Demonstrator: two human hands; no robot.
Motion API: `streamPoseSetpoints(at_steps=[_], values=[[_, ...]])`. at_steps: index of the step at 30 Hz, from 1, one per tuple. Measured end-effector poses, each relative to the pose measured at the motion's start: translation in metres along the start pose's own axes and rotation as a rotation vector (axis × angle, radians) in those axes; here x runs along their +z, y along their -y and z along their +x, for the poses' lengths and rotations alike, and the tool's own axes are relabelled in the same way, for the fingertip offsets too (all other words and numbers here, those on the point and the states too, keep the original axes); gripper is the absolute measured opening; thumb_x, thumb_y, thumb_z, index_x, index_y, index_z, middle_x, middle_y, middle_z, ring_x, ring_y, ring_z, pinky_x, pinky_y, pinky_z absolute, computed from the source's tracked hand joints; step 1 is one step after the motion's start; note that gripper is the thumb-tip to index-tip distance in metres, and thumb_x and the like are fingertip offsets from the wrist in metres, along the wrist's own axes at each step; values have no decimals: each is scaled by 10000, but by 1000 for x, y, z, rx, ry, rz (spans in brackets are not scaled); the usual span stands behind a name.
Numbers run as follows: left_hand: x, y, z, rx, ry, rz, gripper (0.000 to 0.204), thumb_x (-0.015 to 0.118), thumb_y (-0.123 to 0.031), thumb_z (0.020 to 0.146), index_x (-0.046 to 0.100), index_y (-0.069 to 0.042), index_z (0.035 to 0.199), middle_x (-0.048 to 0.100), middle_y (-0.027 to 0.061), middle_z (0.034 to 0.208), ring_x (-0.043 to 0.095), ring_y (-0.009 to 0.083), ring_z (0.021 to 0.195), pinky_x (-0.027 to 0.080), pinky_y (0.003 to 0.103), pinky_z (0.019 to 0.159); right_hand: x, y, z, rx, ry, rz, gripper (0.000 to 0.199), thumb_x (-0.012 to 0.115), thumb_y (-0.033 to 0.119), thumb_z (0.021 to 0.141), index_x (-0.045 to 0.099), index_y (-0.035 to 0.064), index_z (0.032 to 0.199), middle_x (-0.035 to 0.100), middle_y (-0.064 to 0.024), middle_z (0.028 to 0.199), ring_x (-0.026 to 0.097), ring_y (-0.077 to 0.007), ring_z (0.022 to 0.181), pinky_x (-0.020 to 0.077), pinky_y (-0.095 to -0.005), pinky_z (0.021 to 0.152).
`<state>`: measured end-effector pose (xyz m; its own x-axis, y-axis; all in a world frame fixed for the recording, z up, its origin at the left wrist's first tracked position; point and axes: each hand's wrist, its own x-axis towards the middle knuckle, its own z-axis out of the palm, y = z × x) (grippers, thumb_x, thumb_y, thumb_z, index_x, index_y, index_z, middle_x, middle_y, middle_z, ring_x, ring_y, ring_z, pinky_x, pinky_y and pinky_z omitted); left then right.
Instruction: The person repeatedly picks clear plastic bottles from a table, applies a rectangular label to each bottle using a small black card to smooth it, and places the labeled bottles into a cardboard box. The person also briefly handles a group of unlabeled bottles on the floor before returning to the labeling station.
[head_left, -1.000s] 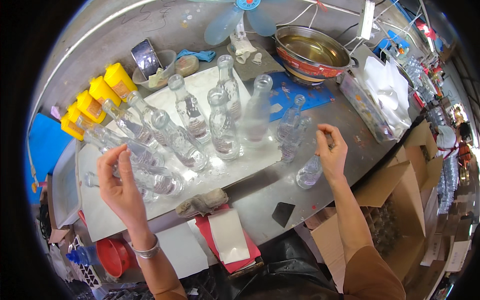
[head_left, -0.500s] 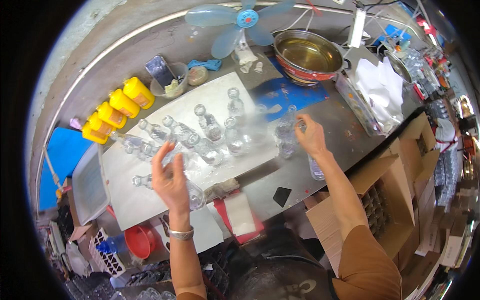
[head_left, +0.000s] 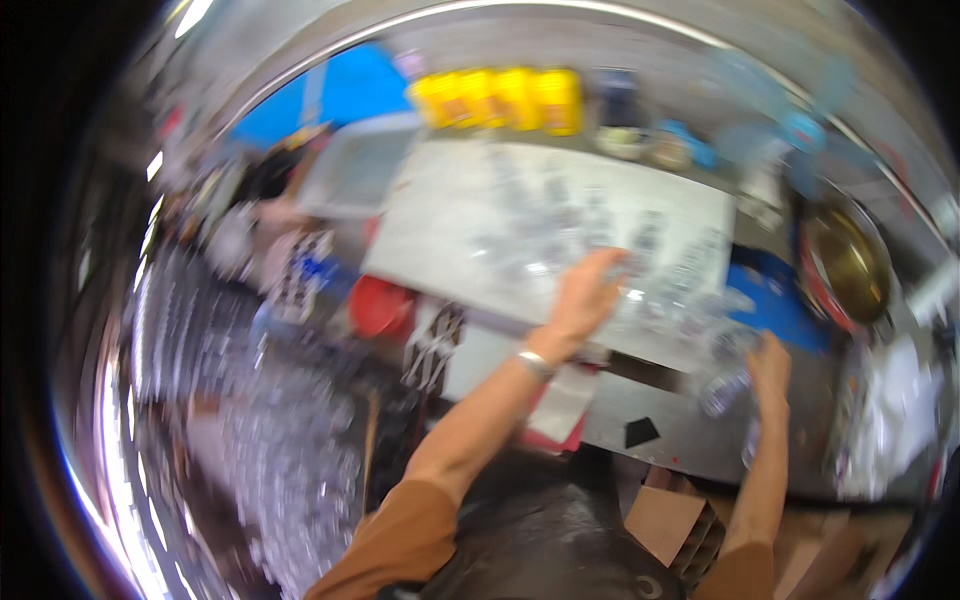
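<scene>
Fingers [head_left: 610,262] of left hand [head_left: 583,298] over the glass bottles [head_left: 600,240], grip unreadable in the blur.
Right hand [head_left: 768,368] touches a clear bottle [head_left: 722,388] at the desk [head_left: 660,425] front edge; can't tell if closed on it. Bottles stand on a white board [head_left: 440,225]. Yellow containers [head_left: 500,98] behind it, metal bowl [head_left: 850,262] to the right, small black piece [head_left: 640,432] near the desk edge.

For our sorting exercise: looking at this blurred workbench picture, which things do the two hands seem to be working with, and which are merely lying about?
In hand:
left hand over the clear glass bottles on the white board
right hand at a clear bottle

Lying about:
yellow containers
metal bowl
red tub
cardboard box
</scene>
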<state>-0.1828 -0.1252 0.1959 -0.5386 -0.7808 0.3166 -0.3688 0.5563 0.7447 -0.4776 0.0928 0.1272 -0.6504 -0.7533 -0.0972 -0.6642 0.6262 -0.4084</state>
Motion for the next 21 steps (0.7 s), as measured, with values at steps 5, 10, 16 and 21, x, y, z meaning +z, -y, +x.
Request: streamPoseSetpoints(at_steps=[5,10,16,21], values=[[-63,-57,-48,-75,-90,-88,314,685,-97,899,625,-44,1202,683,149,1113,677,329,994,543,378,850,-16,-52,-33,-107,40,119,378,639,145,812,637,-32,1146,700,-267,1043,683,-419,995,512,-457,873],[-168,-116,-113,-287,-60,-216,340,702,-100,904,632,-69,1235,702,89,1107,699,236,960,549,349,802,-97,-8,-87,-142,285,52,333,605,48,853,609,-34,1175,703,-219,1085,683,-366,1000,510,-418,883],[-280,-165,-204,-303,-170,-30,351,719,-63,881,654,-53,1226,713,101,1121,714,219,968,561,312,829,-155,159,-136,-416,467,-350,449,730,215,847,639,121,1278,730,-207,956,728,-343,865,558,-459,754],[-422,-222,-283,-490,-381,57,335,700,-20,866,665,-42,1198,729,85,1104,706,145,960,577,293,774,-166,306,-164,-972,405,-51,389,725,192,874,650,50,1228,729,-174,884,719,-324,795,562,-393,712]])
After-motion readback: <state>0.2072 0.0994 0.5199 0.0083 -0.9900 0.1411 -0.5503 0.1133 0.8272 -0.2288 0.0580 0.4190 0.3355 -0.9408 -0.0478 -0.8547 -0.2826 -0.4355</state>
